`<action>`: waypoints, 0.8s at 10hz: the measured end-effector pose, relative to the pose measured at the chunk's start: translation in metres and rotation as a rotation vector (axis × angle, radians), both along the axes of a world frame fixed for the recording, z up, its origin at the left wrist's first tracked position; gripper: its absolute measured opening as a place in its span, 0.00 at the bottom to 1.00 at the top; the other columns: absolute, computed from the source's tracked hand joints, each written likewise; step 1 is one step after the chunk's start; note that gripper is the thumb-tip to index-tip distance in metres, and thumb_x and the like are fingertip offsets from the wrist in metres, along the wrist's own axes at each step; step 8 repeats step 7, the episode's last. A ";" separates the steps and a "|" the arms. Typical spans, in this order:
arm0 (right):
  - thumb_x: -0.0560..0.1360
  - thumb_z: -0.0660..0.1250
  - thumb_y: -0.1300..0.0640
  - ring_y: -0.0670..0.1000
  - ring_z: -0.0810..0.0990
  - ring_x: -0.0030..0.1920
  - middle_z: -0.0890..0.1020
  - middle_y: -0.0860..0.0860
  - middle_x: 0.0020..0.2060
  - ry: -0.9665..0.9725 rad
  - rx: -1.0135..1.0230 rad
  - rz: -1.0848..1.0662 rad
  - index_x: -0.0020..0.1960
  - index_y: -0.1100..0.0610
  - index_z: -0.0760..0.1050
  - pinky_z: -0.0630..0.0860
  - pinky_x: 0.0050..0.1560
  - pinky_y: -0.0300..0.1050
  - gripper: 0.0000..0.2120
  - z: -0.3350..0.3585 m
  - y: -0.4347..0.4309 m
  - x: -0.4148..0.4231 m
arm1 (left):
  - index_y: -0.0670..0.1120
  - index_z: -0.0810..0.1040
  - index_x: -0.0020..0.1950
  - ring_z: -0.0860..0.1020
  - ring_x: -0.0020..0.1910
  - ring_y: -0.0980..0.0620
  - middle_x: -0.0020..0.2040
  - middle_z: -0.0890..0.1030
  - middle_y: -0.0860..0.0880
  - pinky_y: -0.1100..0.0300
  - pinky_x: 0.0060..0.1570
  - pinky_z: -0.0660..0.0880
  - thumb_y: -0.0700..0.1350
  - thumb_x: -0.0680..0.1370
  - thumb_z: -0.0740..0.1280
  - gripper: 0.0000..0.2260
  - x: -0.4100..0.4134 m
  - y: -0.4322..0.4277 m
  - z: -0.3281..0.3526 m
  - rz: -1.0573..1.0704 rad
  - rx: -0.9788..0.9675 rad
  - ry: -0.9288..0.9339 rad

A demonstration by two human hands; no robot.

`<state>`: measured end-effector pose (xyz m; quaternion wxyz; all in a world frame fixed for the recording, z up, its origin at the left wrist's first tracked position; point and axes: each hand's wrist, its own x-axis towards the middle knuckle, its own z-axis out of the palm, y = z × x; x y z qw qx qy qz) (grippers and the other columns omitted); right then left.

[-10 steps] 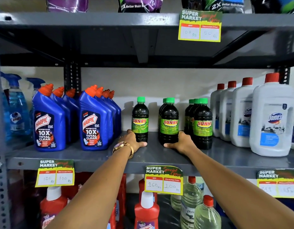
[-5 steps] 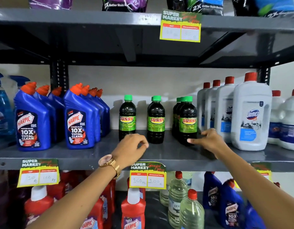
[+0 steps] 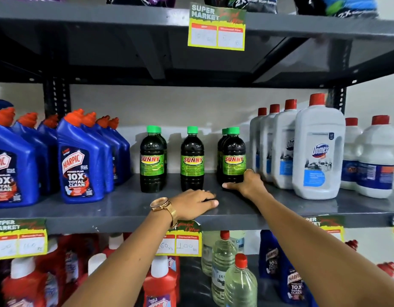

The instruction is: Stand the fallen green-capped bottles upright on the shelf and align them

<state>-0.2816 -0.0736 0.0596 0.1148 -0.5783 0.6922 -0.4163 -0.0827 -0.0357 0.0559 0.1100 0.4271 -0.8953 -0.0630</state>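
Dark green-capped bottles stand upright on the grey shelf [image 3: 103,209] in three short rows. The left front bottle [image 3: 152,161] and the right front bottle [image 3: 233,160] each hide another behind them; the middle bottle [image 3: 192,160] shows alone. My right hand [image 3: 247,185] cups the base of the right front bottle, thumb across its front and fingers on its right side. My left hand [image 3: 191,203], with a gold watch on the wrist, lies palm down on the shelf just in front of the middle bottle and holds nothing.
Blue toilet-cleaner bottles [image 3: 80,165] crowd the shelf to the left. White red-capped jugs [image 3: 318,151] stand close to the right of the right-hand row. Price tags [image 3: 180,242] hang from the shelf's front edge. More bottles fill the shelf below [image 3: 224,262].
My right hand has closed in on the base of the right front bottle. My left hand has slid right and settled flat on the shelf before the middle bottle.
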 end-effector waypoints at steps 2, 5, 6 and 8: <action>0.63 0.78 0.42 0.60 0.78 0.61 0.78 0.60 0.61 0.012 -0.017 0.004 0.66 0.62 0.71 0.75 0.62 0.52 0.40 -0.004 -0.002 -0.005 | 0.47 0.62 0.76 0.56 0.76 0.52 0.77 0.60 0.48 0.59 0.72 0.52 0.54 0.83 0.54 0.23 0.000 -0.005 -0.002 0.001 0.012 0.016; 0.63 0.79 0.45 0.61 0.76 0.64 0.76 0.61 0.64 -0.036 0.007 0.007 0.69 0.63 0.66 0.73 0.65 0.54 0.42 -0.004 -0.002 -0.005 | 0.49 0.63 0.76 0.57 0.76 0.47 0.77 0.61 0.49 0.54 0.74 0.54 0.56 0.82 0.54 0.23 0.001 -0.003 -0.003 0.027 0.010 0.021; 0.64 0.78 0.46 0.60 0.75 0.64 0.76 0.61 0.64 -0.047 0.004 0.028 0.69 0.63 0.66 0.73 0.65 0.53 0.42 -0.006 -0.005 -0.006 | 0.48 0.62 0.76 0.57 0.76 0.47 0.77 0.60 0.49 0.54 0.73 0.54 0.55 0.82 0.53 0.23 0.002 -0.003 -0.003 0.027 0.016 0.009; 0.64 0.79 0.47 0.61 0.73 0.67 0.74 0.61 0.67 -0.082 -0.001 0.020 0.72 0.65 0.60 0.71 0.67 0.53 0.46 -0.001 0.005 0.000 | 0.48 0.62 0.76 0.57 0.76 0.46 0.77 0.60 0.48 0.55 0.73 0.54 0.55 0.83 0.53 0.23 0.001 0.004 0.000 0.029 -0.001 0.000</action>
